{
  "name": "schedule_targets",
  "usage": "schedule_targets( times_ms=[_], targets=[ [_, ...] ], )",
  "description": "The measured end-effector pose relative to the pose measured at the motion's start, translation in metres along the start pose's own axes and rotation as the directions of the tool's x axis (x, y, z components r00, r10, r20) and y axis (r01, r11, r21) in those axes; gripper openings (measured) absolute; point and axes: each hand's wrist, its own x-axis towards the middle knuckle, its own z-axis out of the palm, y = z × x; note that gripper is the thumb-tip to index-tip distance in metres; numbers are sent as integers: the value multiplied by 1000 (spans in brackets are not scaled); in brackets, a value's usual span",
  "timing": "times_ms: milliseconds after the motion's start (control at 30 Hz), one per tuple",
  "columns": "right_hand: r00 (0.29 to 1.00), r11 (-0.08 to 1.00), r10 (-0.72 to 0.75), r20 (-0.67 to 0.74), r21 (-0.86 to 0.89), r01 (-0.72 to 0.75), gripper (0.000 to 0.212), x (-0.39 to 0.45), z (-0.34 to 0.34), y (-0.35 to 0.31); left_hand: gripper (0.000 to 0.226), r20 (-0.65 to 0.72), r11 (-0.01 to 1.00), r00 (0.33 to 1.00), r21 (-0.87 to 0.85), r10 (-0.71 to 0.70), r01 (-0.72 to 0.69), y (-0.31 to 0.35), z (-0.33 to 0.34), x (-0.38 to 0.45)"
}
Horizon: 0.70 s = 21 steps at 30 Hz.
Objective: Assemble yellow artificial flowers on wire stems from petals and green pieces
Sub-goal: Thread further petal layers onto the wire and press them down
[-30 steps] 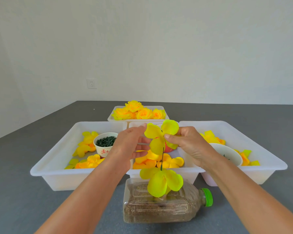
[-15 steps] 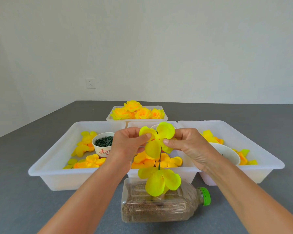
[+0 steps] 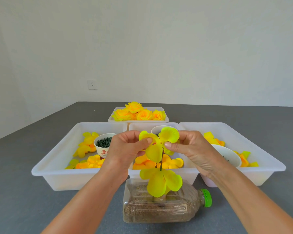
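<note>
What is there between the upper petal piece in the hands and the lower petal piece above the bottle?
In the head view, only a bare stretch of the thin green wire stem runs between the upper petal piece and the lower petal piece.

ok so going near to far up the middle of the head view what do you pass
bottle lying on its side → lower petal layer on the wire stem → upper petal piece pinched by both hands → far tray of finished flowers

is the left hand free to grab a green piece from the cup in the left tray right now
Probably not yet. The left hand is pinching the upper petal layer on the wire stem. The cup of green pieces sits open just beside it with nothing between, so once it lets go, likely yes.
</note>
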Motion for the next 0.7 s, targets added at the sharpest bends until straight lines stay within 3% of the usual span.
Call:
schedule_targets(
  times_ms=[400,700],
  targets=[
    [996,997,-69,48,31,68,20,-10,0,-5,6,36,999,998,-8,43,-43,2,-1,-8],
    [986,976,-166,11,-142,166,7,-8,4,-1,2,14,1000,1000,-1,21,-21,0,-2,-9]
  ],
)
